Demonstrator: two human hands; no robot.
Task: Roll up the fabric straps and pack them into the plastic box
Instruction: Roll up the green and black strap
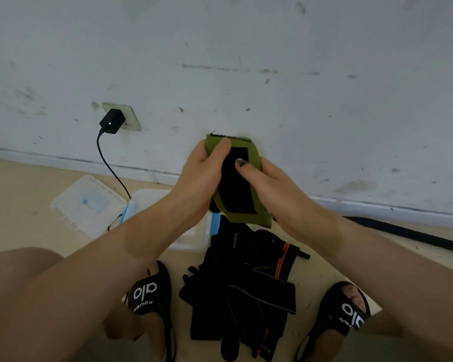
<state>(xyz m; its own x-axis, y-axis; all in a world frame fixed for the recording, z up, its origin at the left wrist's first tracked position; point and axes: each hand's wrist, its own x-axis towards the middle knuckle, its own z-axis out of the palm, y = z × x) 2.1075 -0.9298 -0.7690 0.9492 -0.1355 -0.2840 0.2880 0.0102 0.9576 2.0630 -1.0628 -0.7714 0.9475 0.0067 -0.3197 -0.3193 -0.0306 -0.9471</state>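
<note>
At frame centre I see my left hand (204, 173) and right hand (264, 184) gripping the olive-green strap (254, 158), thumbs pressing it.

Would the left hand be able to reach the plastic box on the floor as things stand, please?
Probably yes, but not straight away: the left hand is gripping the green strap together with the right hand. The plastic box sits open just below it, nothing between.

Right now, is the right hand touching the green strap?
Touching. The head view shows the right hand with its thumb pressed flat on the black patch of the green strap, while the left hand holds the strap's other edge.
</note>
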